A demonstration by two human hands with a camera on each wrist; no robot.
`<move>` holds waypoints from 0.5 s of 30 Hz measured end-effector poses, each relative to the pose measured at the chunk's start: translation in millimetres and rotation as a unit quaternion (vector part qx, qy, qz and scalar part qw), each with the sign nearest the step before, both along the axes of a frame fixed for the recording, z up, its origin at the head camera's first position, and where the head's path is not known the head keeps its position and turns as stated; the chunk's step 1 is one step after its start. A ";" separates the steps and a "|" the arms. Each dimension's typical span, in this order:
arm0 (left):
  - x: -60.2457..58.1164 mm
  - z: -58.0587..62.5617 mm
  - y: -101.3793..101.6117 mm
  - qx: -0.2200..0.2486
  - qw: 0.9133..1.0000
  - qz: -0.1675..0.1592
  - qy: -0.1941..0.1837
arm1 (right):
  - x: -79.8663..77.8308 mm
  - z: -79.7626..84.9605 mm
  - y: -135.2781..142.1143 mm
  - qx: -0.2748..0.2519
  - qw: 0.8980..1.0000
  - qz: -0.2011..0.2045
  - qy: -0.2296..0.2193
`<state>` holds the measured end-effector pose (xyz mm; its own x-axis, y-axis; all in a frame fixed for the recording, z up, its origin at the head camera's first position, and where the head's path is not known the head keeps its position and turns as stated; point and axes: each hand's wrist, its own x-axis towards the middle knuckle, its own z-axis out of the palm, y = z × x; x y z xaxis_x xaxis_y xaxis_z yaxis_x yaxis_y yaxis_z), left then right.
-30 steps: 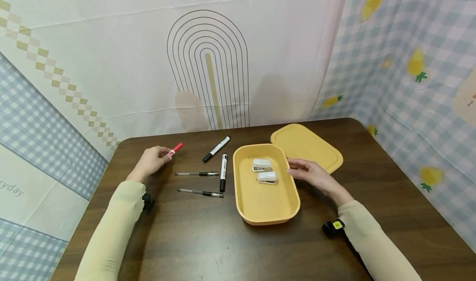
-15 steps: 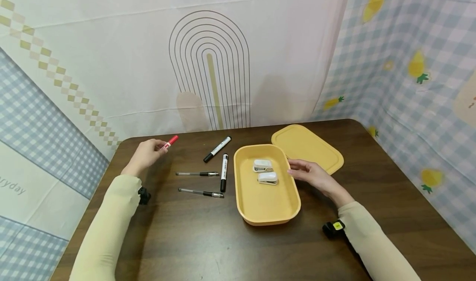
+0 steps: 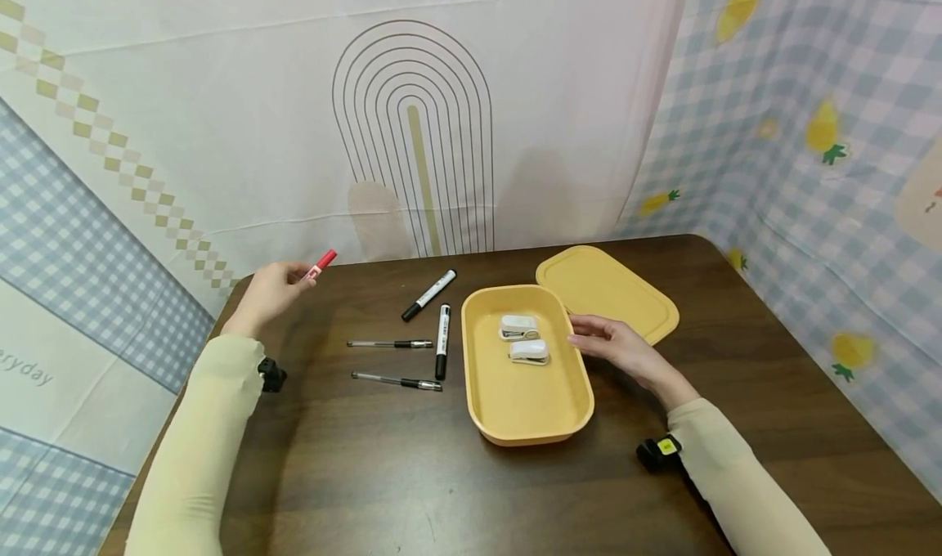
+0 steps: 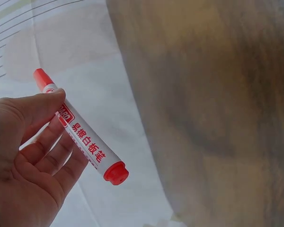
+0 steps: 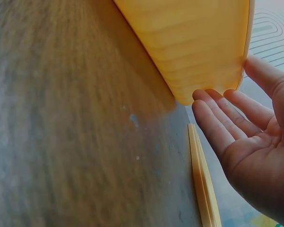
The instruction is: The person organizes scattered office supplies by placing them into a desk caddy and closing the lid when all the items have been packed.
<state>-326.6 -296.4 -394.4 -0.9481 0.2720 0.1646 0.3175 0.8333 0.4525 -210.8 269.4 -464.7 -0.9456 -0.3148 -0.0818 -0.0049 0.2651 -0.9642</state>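
Note:
My left hand [image 3: 268, 293] pinches a red-and-white whiteboard marker [image 4: 87, 132] between thumb and fingers, above the far left of the table. The marker's red cap and printed label show clearly in the left wrist view. Beside the yellow box [image 3: 526, 405], my right hand [image 3: 618, 349] touches its right side. Seen from the right wrist, the thumb meets the box rim and the nearly straight fingers lie against the outer wall [image 5: 199, 42]. Inside the box sit two white mini staplers, one stapler [image 3: 518, 325] behind the other stapler [image 3: 529, 352].
Left of the box lie two black-capped whiteboard markers, one slanted marker [image 3: 429, 294] and one nearly upright marker [image 3: 442, 341]. Two gel pens, a rear pen [image 3: 390, 344] and a front pen [image 3: 396, 381], lie further left. A yellow lid [image 3: 614, 290] rests behind my right hand.
My left hand has moved up and to the left with the red marker, away from the pens. The right hand and the box have stayed in place.

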 end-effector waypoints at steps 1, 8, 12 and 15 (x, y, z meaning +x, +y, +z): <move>-0.2 2.7 -0.9 0.000 1.000 0.002 -0.002 | 0.1 0.1 -0.2 -0.002 1.000 0.000 0.000; -2.0 27.8 -6.8 0.003 1.000 0.005 0.006 | 0.8 -0.7 -1.3 -0.025 1.000 0.004 -0.010; -2.7 40.5 -9.2 0.004 1.000 0.003 0.030 | 1.5 -0.3 -1.2 -0.021 1.000 0.004 -0.009; -3.1 46.1 -10.2 0.006 0.999 0.005 0.035 | 1.7 -0.1 -0.8 -0.014 1.000 0.002 -0.006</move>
